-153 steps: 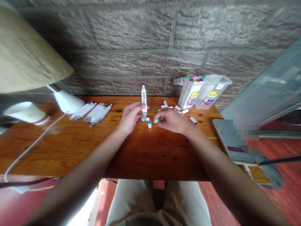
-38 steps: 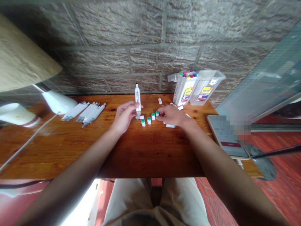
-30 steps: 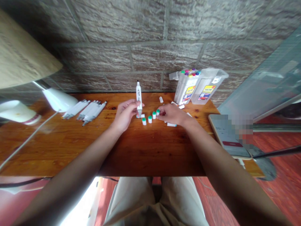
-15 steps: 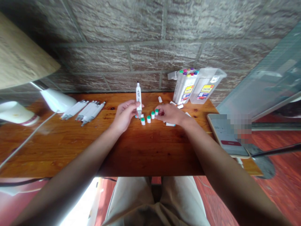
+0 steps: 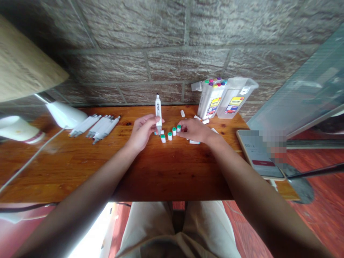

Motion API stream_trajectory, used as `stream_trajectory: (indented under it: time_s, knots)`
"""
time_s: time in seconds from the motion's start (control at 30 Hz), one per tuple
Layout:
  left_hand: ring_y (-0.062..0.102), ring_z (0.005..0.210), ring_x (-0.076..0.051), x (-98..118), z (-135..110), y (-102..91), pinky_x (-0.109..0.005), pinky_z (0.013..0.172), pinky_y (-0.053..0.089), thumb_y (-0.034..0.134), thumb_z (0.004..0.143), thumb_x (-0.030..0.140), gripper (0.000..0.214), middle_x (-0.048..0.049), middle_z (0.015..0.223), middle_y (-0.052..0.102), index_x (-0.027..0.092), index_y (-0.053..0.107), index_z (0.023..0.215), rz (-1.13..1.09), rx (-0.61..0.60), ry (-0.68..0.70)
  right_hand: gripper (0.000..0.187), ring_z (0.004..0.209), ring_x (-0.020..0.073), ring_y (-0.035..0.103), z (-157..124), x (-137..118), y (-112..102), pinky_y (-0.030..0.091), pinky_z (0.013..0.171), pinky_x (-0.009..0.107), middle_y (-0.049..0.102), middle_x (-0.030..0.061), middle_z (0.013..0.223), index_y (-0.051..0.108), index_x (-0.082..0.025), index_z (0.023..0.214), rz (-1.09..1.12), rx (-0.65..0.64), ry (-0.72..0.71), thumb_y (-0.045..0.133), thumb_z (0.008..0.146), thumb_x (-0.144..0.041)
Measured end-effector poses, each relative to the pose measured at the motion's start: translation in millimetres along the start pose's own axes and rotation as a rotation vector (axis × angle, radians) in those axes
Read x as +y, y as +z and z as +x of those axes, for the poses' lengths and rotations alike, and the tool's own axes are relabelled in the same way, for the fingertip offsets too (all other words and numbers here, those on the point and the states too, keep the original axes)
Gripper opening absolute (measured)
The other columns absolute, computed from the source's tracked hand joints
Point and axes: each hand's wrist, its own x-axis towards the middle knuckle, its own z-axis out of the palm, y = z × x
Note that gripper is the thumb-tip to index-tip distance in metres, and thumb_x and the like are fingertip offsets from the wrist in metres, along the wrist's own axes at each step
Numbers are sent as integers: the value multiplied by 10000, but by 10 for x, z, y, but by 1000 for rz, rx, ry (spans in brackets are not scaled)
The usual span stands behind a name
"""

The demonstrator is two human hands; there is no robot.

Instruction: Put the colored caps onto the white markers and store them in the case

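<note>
My left hand (image 5: 145, 132) is closed around a white marker (image 5: 158, 109), held upright with its dark nib pointing up and its lower end just above the table. Several white caps with green tops stand in a slanting row to its right, the nearest cap (image 5: 163, 138) close under the marker. At the far end of the row, the fingers of my right hand (image 5: 194, 129) pinch a green-topped cap (image 5: 178, 128). A loose white cap (image 5: 182, 113) lies behind the row. More white caps lie partly hidden behind and under my right hand.
Several uncapped markers (image 5: 103, 127) lie at the left by the white lamp base (image 5: 66, 113) and a paper cup (image 5: 20, 129). A clear case of colourful markers (image 5: 211, 100) and a second clear case (image 5: 236, 98) stand at the back right. A phone (image 5: 259, 154) lies at the right edge.
</note>
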Motion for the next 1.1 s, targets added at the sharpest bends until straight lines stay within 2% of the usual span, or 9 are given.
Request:
stream_trajectory:
  time_s: [1.1]
  knots:
    - [543, 493, -92, 20, -5, 2, -210, 477, 443, 739, 670, 359, 224, -7, 607, 632, 139, 719, 705, 6, 0, 21, 156, 745, 142, 666, -19, -3, -11, 399, 665, 230, 771, 38, 872, 748, -156, 981, 29, 13, -1, 675, 890, -261]
